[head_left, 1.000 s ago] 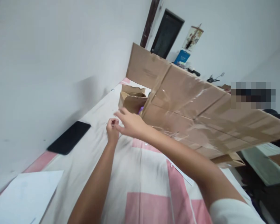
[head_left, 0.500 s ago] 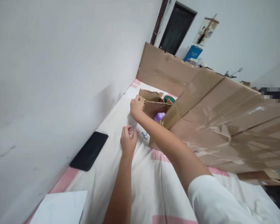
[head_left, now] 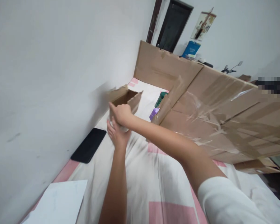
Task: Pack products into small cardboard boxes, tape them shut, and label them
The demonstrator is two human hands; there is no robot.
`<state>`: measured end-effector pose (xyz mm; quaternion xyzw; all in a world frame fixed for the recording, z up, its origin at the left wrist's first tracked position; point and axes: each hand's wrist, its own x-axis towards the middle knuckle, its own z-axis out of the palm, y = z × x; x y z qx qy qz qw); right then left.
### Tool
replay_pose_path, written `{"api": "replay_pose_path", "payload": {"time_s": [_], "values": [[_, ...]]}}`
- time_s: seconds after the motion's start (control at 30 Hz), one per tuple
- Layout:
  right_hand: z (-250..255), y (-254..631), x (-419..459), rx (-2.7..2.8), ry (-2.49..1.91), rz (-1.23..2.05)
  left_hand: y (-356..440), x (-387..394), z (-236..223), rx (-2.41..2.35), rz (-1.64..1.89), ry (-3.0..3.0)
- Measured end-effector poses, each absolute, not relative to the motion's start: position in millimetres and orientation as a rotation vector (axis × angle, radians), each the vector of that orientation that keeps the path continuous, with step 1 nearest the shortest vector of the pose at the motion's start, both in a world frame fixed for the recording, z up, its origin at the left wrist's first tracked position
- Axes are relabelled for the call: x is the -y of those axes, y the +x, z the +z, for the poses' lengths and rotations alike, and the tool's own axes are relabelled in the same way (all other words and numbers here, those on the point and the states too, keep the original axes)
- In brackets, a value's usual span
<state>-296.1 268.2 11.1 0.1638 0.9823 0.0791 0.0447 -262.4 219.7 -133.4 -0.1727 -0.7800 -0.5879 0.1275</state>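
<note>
A small open-topped cardboard box (head_left: 134, 102) is tilted beside the wall, its flaps up. My right hand (head_left: 122, 114) reaches across and grips the near edge of the box, fingers closed over the rim. Just below it, my left hand (head_left: 118, 134) cups the near lower end of the box, fingers up along its side. The right hand hides part of the left hand and of the box end. What lies inside the box is not visible.
A large cardboard panel (head_left: 196, 115) stands along the right and back. Beside it are a purple packet (head_left: 154, 114) and a green cup-like thing (head_left: 161, 98). A black phone-like slab (head_left: 89, 145) and a white sheet (head_left: 56, 202) lie by the wall (head_left: 49, 77) on the bedsheet (head_left: 140, 180).
The small box has moved left from beside the panel toward the wall, with my right hand on it. My left hand has come up against the box. The purple packet and green thing are more exposed.
</note>
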Motion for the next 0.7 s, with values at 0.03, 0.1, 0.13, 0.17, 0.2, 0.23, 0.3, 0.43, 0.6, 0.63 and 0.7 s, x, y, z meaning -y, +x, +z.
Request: {"api": "replay_pose_path", "payload": {"time_s": [0.03, 0.1, 0.13, 0.17, 0.2, 0.23, 0.3, 0.43, 0.6, 0.63, 0.7], "values": [[13, -289, -253, -3.054, 0.341, 0.225, -263, -219, -132, 2.269, -1.686, -0.428], [17, -276, -231, -3.127, 0.159, 0.205, -266, -216, -129, 2.234, -1.681, -0.233], [18, -271, -224, -3.143, 0.117, 0.212, -268, -214, -127, 2.213, -1.668, -0.146], [19, -266, -221, -3.15, 0.086, 0.236, -270, -213, -126, 2.194, -1.651, -0.082], [19, -262, -221, -3.151, 0.052, 0.277, -272, -212, -124, 2.184, -1.627, -0.043], [20, -259, -224, -3.16, -0.001, 0.328, -273, -211, -123, 2.182, -1.594, -0.029], [19, -252, -236, -3.192, -0.125, 0.412, -274, -211, -123, 2.187, -1.513, -0.027], [19, -252, -270, -3.541, -0.222, 0.085, -272, -215, -123, 2.184, -1.393, -0.025], [17, -286, -291, -3.907, 0.168, -1.553, -270, -218, -121, 2.19, -1.389, -0.128], [16, -293, -291, -3.843, 0.184, -1.775, -270, -219, -121, 2.19, -1.393, -0.13], [15, -303, -291, -3.697, 0.106, -2.057, -269, -219, -122, 2.197, -1.403, -0.124]]}}
